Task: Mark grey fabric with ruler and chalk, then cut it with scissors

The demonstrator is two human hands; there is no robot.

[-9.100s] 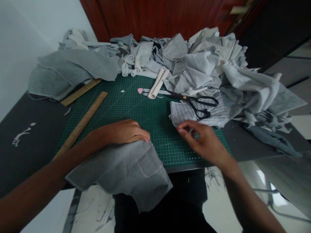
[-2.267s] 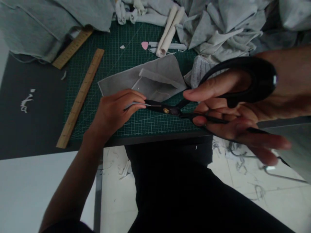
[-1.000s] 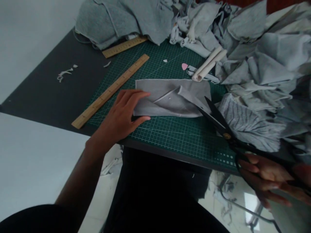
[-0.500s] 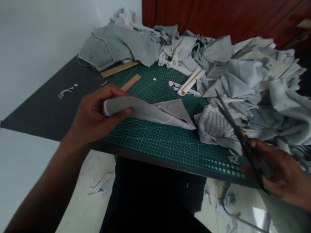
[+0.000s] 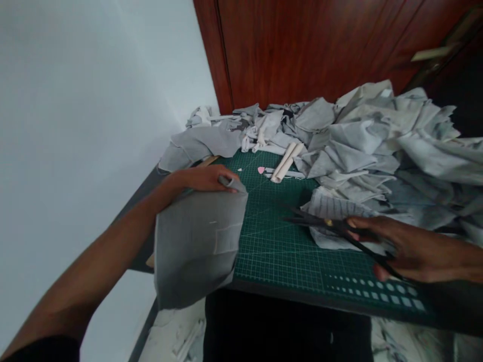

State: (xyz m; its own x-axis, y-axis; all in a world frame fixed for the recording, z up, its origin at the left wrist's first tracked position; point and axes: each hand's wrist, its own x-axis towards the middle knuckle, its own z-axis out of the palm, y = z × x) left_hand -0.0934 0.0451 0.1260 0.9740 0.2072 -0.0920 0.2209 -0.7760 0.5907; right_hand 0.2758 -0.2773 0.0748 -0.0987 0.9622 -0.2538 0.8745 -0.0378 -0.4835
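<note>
Grey cloth (image 5: 202, 246) in left fingers (image 5: 214, 176)

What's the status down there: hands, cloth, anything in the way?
Left hand gripping grey cloth, hanging down. Right hand holding scissors, clear of that cloth. Striped cloth on mat, behind scissors.

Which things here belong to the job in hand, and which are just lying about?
In the job: gray cloth, in left hand; scissors, in right hand; probably the green mat.
Lying about, apparently: striped cloth, cream roll, pink piece, cloth pile.
</note>
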